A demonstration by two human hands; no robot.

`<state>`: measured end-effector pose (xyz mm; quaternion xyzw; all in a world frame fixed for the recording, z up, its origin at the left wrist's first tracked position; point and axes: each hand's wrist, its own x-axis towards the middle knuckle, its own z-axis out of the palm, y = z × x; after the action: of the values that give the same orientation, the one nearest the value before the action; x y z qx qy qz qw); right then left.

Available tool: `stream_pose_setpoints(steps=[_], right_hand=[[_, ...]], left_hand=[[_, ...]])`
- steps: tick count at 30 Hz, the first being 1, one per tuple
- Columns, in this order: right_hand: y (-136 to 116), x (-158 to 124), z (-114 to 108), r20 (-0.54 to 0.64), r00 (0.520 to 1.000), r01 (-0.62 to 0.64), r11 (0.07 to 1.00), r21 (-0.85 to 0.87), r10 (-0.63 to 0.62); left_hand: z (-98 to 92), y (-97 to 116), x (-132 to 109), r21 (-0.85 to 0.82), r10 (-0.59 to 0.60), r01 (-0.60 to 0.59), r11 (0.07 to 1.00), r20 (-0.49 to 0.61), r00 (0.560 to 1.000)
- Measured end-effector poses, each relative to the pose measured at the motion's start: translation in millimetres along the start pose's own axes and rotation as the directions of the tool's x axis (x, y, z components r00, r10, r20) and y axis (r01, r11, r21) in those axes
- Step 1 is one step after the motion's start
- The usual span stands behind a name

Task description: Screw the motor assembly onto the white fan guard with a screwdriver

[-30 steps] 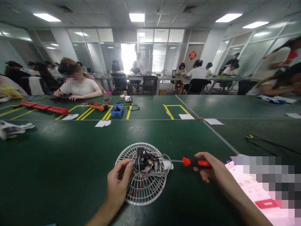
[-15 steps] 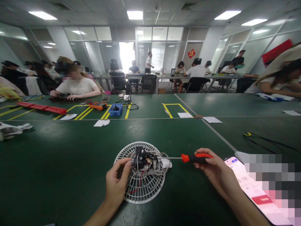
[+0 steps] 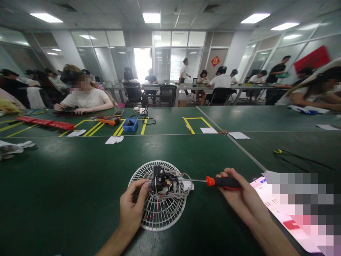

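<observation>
Screwdriver in right hand, near phone with legible "00 19"

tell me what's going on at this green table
A person's right hand holds a red-and-black screwdriver, its shaft pointed into a small motor assembly. The left hand pinches the assembly's left end. The motor assembly lies on a round white grille on the green table. What the screwdriver's tip touches is too small to tell.

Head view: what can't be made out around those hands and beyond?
The screwdriver, head view: tip lost against the motor unit.
The grille, head view: partly hidden beneath the motor unit.
The phone, head view: right side masked by blocky pixels.
The blue tray, head view: dark contents too small to identify.
</observation>
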<state>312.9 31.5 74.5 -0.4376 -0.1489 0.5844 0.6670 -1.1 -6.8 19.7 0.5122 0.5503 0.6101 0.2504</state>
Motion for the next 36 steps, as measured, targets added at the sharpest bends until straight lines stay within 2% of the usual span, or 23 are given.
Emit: stream_pose_setpoints(steps=[3, 6, 8, 10, 18, 24, 29, 33, 36], right_hand=[[-0.3, 1.6, -4.1, 0.037, 0.999, 0.036, 0.995, -0.09, -0.032], [-1.1, 2.8, -9.9, 0.112, 0.99, 0.111, 0.947, -0.303, -0.08], [-2.5, 2.9, -12.6, 0.149, 0.987, 0.114, 0.89, -0.442, -0.053], [-4.3, 2.0, -13.2, 0.158, 0.987, 0.109, 0.853, -0.511, -0.031], [-7.9, -5.2, -7.4, 0.199, 0.978, 0.127, 0.936, -0.329, -0.063], [-10.1, -7.1, -4.4, 0.136, 0.989, 0.101, 0.957, -0.273, -0.066], [-8.4, -3.2, -4.5, 0.175, 0.979, 0.161, 0.928, -0.335, -0.107], [-4.1, 4.9, -12.9, 0.148, 0.982, 0.18, 0.829, -0.529, -0.118], [-1.5, 8.6, -18.4, 0.186, 0.967, 0.248, 0.797, -0.55, -0.173]], left_hand=[[-0.3, -1.5, -0.1, -0.006, 0.006, -0.006, 1.0, 0.001, 1.0], [-0.7, -2.2, -0.3, -0.031, -0.009, 0.009, 0.999, 0.002, 1.0], [-1.0, -2.0, -0.6, -0.042, -0.023, 0.022, 0.999, -0.005, 1.0], [-1.3, -1.4, -1.0, -0.046, -0.03, 0.029, 0.999, -0.013, 0.999], [-1.5, -0.1, -0.4, -0.02, -0.018, 0.018, 1.0, -0.008, 1.0], [-1.4, 1.8, 0.3, -0.008, 0.001, -0.002, 1.0, -0.012, 1.0], [-1.4, 0.1, -1.4, -0.019, -0.023, 0.023, 1.0, -0.013, 1.0], [-0.9, -1.6, -1.1, -0.021, -0.019, 0.019, 1.0, -0.014, 1.0], [-0.7, -0.6, -0.8, -0.015, -0.017, 0.017, 1.0, -0.014, 1.0]])
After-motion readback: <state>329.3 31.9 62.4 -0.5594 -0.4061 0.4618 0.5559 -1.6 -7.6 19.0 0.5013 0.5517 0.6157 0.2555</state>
